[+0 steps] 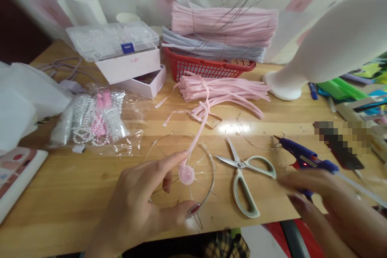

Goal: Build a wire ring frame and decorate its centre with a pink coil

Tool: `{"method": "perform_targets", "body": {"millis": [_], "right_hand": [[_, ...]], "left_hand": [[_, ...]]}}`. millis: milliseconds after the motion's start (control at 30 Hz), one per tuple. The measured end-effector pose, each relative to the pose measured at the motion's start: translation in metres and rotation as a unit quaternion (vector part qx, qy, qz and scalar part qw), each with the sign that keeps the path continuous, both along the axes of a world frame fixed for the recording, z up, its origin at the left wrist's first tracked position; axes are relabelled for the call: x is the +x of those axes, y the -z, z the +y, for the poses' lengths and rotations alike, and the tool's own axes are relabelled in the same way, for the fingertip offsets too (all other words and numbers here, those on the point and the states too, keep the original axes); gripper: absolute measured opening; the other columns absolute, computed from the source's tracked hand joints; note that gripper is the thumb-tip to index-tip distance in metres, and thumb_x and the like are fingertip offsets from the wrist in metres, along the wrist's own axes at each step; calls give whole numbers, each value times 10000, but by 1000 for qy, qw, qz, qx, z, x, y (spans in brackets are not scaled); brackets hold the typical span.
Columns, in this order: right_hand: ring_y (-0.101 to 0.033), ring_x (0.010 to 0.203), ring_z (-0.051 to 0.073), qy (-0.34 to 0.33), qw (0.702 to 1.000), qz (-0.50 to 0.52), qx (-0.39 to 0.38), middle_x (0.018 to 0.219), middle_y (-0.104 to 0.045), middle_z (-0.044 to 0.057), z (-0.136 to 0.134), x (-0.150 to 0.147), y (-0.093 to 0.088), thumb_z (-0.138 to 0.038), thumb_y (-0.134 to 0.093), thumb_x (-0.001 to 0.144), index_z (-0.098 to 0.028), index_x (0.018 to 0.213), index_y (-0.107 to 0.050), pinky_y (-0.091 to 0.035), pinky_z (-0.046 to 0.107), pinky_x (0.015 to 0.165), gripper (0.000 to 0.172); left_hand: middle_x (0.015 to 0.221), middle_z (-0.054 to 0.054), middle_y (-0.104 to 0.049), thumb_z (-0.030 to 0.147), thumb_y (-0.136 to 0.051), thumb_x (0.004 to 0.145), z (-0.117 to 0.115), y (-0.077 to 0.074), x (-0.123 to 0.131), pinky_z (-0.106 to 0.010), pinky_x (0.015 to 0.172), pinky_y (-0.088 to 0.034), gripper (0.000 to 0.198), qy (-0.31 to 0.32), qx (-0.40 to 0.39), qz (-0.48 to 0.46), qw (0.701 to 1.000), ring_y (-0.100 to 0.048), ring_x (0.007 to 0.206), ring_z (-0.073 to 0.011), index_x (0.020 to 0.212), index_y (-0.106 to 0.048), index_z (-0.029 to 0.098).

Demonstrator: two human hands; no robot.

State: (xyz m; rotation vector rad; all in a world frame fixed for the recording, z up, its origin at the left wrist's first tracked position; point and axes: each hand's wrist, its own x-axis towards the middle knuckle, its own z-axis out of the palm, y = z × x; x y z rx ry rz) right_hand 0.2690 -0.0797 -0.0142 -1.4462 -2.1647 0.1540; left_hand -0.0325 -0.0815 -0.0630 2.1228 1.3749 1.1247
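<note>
My left hand grips a round wire frame, with the thumb at its lower rim and the fingers at its left. At the frame's middle is a tight coil of pink pipe cleaner. Its loose tail runs up past my index fingertip. My right hand, blurred by motion, has its fingers stretched out and apart in front of the handle of a blue glue gun. A small red light glows on the gun. Open scissors lie between my hands.
Behind lie a bundle of pink pipe cleaners and a red basket with more bundles. Bagged pearl strings and boxes are left. A white stand and a dark flat object are right.
</note>
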Motion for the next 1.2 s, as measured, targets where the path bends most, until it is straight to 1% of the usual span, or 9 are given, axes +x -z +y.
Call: {"method": "perform_targets", "body": {"millis": [67, 133, 200, 300, 433, 600, 767, 1000, 1200], "right_hand": [[-608, 1232, 278, -84, 996, -9, 8, 1305, -648, 105, 36, -38, -9, -226, -515, 997, -259, 1301, -592, -552, 403, 949, 315], [-446, 1403, 320, -162, 986, -45, 12, 1487, -538, 123, 70, -67, -10, -212, -463, 1030, -228, 1384, -523, -440, 529, 1098, 359], [-381, 1431, 371, -203, 975, -91, -27, 1483, -547, 124, 94, -85, -5, -238, -449, 1044, -216, 1244, -604, -364, 642, 1113, 254], [-391, 1404, 389, -235, 966, -99, -53, 1374, -614, 142, 109, -93, 2, -282, -473, 1043, -193, 980, -642, -340, 655, 1102, 202], [-577, 1115, 312, -239, 968, -48, -54, 1124, -665, 155, 108, -86, 4, -299, -490, 1036, -182, 875, -575, -474, 495, 939, 216], [-604, 803, 202, -267, 960, 11, -85, 845, -635, 46, 100, -79, 5, -326, -561, 1017, -188, 926, -570, -475, 328, 710, 165], [-586, 719, 138, -236, 969, 42, -61, 779, -595, -1, 85, -72, 1, -157, -612, 977, -201, 950, -598, -436, 265, 645, 54], [-583, 613, 132, -219, 973, 41, -54, 717, -631, 10, 61, -64, -2, -157, -568, 993, -193, 920, -622, -391, 292, 552, 98], [-616, 595, 152, -190, 980, 10, -53, 704, -659, 3, 44, -59, -3, -127, -553, 970, -202, 1052, -626, -417, 306, 529, 133]], "left_hand": [[700, 73, -576, 389, -726, 880, -1, 0, 0, -173, 577, -497, 539, 0, 0, 0, 1000, -557, 561, -72, 1359, -543, 221], [701, 68, -582, 395, -721, 884, -1, 1, -1, -175, 574, -498, 536, 3, 4, -4, 1000, -566, 562, -74, 1358, -548, 215], [691, 69, -577, 423, -722, 878, -1, 2, -1, -180, 554, -494, 557, 6, 4, -9, 1000, -551, 538, -74, 1363, -546, 212], [683, 75, -583, 458, -718, 867, 0, 1, 0, -189, 542, -504, 576, 3, -5, -3, 1000, -523, 496, -73, 1359, -538, 218], [675, 79, -611, 469, -702, 866, 2, -4, 0, -188, 545, -530, 559, 5, -16, -1, 1000, -533, 475, -74, 1343, -531, 234], [678, 71, -653, 477, -723, 857, 3, -5, -5, -197, 557, -557, 613, 32, -28, 19, 999, -569, 474, -88, 1376, -496, 243], [716, 52, -691, 495, -714, 863, 3, -5, -8, -214, 584, -578, 596, 30, -39, 44, 998, -601, 498, -97, 1353, -500, 232], [723, 61, -687, 479, -722, 864, 1, -9, -7, -194, 579, -564, 591, 32, -50, 45, 997, -618, 529, -88, 1353, -508, 227], [729, 58, -668, 478, -727, 860, -4, -6, -3, -212, 604, -569, 569, -12, -59, 16, 998, -603, 549, -96, 1351, -542, 260]]}}
